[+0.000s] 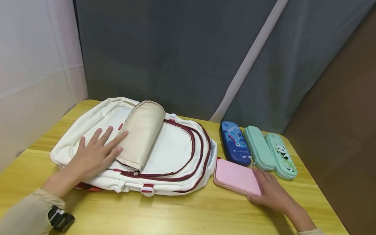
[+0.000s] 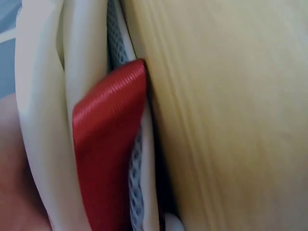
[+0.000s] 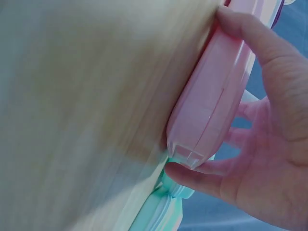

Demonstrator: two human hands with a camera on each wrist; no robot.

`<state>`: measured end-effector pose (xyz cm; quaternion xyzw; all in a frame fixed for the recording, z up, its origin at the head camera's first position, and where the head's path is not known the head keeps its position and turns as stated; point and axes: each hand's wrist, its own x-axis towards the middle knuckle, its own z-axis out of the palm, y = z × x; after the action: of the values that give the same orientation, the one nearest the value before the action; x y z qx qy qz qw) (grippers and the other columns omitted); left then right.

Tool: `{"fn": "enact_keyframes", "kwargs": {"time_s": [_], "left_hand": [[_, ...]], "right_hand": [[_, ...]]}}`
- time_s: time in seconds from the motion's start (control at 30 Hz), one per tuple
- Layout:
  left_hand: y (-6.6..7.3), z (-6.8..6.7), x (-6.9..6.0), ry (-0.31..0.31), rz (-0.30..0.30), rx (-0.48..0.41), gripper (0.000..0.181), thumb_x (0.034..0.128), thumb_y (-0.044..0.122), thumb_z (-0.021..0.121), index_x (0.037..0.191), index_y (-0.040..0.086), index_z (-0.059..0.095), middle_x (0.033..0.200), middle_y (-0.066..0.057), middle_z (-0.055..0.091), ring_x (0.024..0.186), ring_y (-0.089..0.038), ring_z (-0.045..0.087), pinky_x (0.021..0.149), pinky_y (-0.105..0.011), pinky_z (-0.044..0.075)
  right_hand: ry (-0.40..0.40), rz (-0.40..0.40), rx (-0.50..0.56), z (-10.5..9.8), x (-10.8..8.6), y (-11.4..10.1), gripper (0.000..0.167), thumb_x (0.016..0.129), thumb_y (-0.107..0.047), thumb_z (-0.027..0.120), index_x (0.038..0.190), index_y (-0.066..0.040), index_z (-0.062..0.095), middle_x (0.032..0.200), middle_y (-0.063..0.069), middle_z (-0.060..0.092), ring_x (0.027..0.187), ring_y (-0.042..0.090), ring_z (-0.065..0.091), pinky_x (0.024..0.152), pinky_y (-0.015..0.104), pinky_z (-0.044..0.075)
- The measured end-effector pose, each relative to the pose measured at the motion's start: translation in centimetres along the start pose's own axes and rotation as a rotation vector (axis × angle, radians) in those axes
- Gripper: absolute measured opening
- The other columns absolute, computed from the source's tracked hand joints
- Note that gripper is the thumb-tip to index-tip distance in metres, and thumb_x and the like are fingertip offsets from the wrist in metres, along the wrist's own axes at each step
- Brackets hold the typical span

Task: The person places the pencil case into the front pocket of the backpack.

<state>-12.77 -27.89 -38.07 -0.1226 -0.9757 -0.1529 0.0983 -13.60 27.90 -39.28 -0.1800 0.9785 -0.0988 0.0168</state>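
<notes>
A white backpack (image 1: 176,148) with dark red zippers lies flat on the table, its beige front flap (image 1: 144,133) folded over. On its front panel rests my left hand (image 1: 94,158), fingers spread and two fingertips touching the flap. The left wrist view shows the bag's side with a red strap (image 2: 110,149). Right of the backpack, a pink hard case (image 1: 238,176) sits on the table. My right hand (image 1: 271,191) grips its right end, thumb on the near side; in the right wrist view the fingers bend around the case (image 3: 207,101).
Behind the pink case lie a dark blue dinosaur pencil case (image 1: 235,143), a plain mint pencil case (image 1: 259,148) and a mint panda pencil case (image 1: 282,156), side by side. The wooden table (image 1: 176,215) ends at a grey curtain (image 1: 176,58).
</notes>
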Motion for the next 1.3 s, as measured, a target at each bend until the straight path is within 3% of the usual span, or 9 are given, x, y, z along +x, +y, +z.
{"fn": "enact_keyframes", "kwargs": {"time_s": [0.17,0.37,0.5,0.63,0.77,0.9,1.07,1.3], "left_hand": [[0.3,-0.4,-0.1,-0.077,-0.025,0.023,0.056,0.0984,0.050,0.029,0.149,0.038,0.010,0.152,-0.022,0.010,0.134,-0.050,0.003,0.092,-0.073,-0.003],[-0.1,-1.1,-0.7,-0.104,-0.040,0.044,0.058,0.0979,0.052,0.028,0.150,0.036,0.008,0.151,-0.023,0.009,0.133,-0.052,0.003,0.091,-0.073,-0.003],[-0.5,-1.2,-1.4,-0.120,-0.049,0.024,0.059,0.0977,0.052,0.030,0.150,0.036,0.008,0.151,-0.024,0.009,0.132,-0.053,0.001,0.090,-0.075,-0.004],[-0.9,-1.9,-1.4,-0.117,-0.064,0.016,0.059,0.0971,0.053,0.029,0.149,0.038,0.006,0.151,-0.025,0.008,0.129,-0.058,-0.004,0.084,-0.077,-0.012],[-1.1,-2.7,-1.0,-0.128,-0.079,-0.001,0.060,0.0963,0.056,0.029,0.149,0.038,0.005,0.151,-0.025,0.005,0.126,-0.061,-0.009,0.081,-0.078,-0.014],[-1.0,-2.7,-0.4,-0.136,-0.079,-0.030,0.061,0.0961,0.056,0.028,0.149,0.037,0.006,0.152,-0.024,0.003,0.127,-0.060,-0.009,0.083,-0.079,-0.009],[-0.5,-1.6,-0.1,-0.129,-0.072,-0.032,0.061,0.0956,0.057,0.029,0.149,0.037,0.008,0.152,-0.024,0.006,0.128,-0.060,-0.004,0.083,-0.078,-0.010],[0.1,-0.6,0.2,-0.123,-0.062,-0.012,0.061,0.0951,0.059,0.028,0.149,0.037,0.008,0.152,-0.022,0.008,0.129,-0.059,-0.001,0.083,-0.078,-0.011]], "right_hand": [[-0.022,0.032,-0.032,0.0,-1.0,-0.6,0.102,0.068,-0.068,0.066,0.140,-0.004,0.035,0.133,0.026,0.040,0.116,0.046,0.039,0.088,0.063,0.035],[0.100,0.012,-0.082,0.8,-1.1,-1.1,0.095,0.071,-0.069,0.063,0.140,-0.008,0.041,0.131,0.020,0.045,0.113,0.038,0.044,0.082,0.060,0.041],[0.167,0.022,-0.058,-0.7,-1.5,-1.9,0.087,0.074,-0.060,0.067,0.140,-0.010,0.041,0.129,0.019,0.047,0.112,0.038,0.044,0.080,0.063,0.040],[0.291,-0.074,-0.041,-3.0,-1.1,-2.9,0.087,0.067,-0.053,0.077,0.138,-0.013,0.045,0.124,0.014,0.051,0.108,0.033,0.047,0.078,0.058,0.042],[0.394,-0.180,-0.057,-4.7,0.6,-4.9,0.090,0.061,-0.050,0.082,0.135,-0.012,0.049,0.123,0.013,0.052,0.108,0.032,0.047,0.079,0.055,0.042],[0.388,-0.217,-0.065,-5.8,3.2,-7.8,0.091,0.062,-0.054,0.080,0.136,-0.012,0.047,0.127,0.014,0.050,0.112,0.033,0.045,0.083,0.057,0.041],[0.327,-0.268,-0.083,-5.9,5.9,-11.1,0.092,0.064,-0.064,0.073,0.137,-0.014,0.047,0.132,0.012,0.047,0.116,0.033,0.042,0.083,0.056,0.043],[0.269,-0.347,-0.190,-5.4,7.8,-13.8,0.087,0.065,-0.063,0.073,0.131,-0.010,0.053,0.130,0.016,0.048,0.118,0.035,0.038,0.083,0.053,0.045]]}}
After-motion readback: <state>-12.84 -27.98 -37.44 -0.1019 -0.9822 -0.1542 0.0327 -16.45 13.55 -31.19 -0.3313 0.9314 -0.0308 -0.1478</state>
